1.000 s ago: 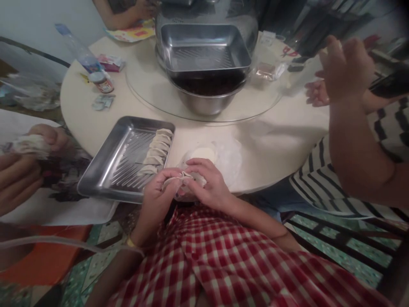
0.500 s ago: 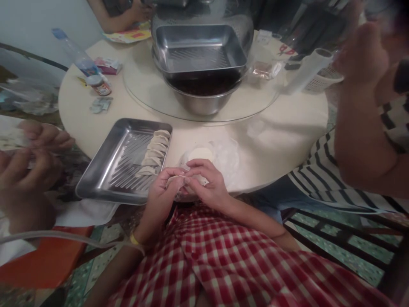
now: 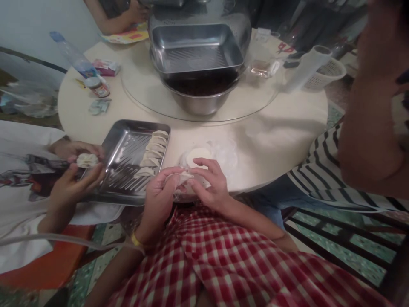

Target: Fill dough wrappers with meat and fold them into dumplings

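Near the table's front edge, my left hand [image 3: 159, 189] pinches a pale dough dumpling [image 3: 182, 175] between thumb and fingers. My right hand [image 3: 211, 181] has its thumb and fingers around the dumpling's right end. Part of the dumpling is hidden by my fingers. Just beyond my hands, a round dough wrapper [image 3: 198, 154] lies on the floured tabletop [image 3: 225, 155]. On my left stands a metal tray [image 3: 123, 160] with several folded dumplings [image 3: 151, 158] in a row along its right side.
At left, a co-worker's hands [image 3: 76, 166] hold a pleated dumpling [image 3: 87, 160] over the tray's edge. A steel bowl [image 3: 204, 102] with another tray [image 3: 198, 64] on it stands on the glass turntable [image 3: 143, 100]. A person in a striped shirt [image 3: 322, 166] is at right.
The co-worker's hands at left have moved right to the tray, showing a pleated dumpling. My right fingers have spread slightly. The right-hand person's raised arm has shifted.
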Demonstrator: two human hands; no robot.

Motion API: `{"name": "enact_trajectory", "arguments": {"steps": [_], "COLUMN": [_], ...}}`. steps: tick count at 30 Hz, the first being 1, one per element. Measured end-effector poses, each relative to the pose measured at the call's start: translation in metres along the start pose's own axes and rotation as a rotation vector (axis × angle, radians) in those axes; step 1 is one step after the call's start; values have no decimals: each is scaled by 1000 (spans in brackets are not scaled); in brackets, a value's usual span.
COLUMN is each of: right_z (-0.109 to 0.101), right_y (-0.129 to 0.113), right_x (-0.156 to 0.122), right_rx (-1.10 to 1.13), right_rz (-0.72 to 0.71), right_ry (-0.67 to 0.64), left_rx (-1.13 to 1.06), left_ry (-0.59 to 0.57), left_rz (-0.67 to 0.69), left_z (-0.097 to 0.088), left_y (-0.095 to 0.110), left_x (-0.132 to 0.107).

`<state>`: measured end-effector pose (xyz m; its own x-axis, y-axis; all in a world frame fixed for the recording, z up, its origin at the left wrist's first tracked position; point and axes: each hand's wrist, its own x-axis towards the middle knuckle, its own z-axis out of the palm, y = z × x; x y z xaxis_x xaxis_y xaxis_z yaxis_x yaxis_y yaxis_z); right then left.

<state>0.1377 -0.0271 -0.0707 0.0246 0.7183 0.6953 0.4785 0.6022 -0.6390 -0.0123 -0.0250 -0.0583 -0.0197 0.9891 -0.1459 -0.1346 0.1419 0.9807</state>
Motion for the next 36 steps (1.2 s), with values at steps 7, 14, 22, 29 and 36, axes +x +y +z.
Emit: {"name": "enact_trajectory", "arguments": {"steps": [7,14,22,29,36], "right_z": [9,10,21,23,21], "right_y": [1,-1,-5,-7,-7], "right_x": [-4,-12,-14,-17,-18], "right_rx": [-56,-63,-3,5,121], "right_rz": [-126,-143,-115,-89,-47], "right_ry": [154,151,121,112,70], "left_rx": [-26,-89,-112,-144,-169], "left_ry": [-30,5,2,12,14], "left_rz": [24,2,50,-3,-61], "left_z": [1,1,0,0,1], "left_y": [-5,3,-2,-7,2], "left_x": [-4,-13,-21,-23,-25]}}
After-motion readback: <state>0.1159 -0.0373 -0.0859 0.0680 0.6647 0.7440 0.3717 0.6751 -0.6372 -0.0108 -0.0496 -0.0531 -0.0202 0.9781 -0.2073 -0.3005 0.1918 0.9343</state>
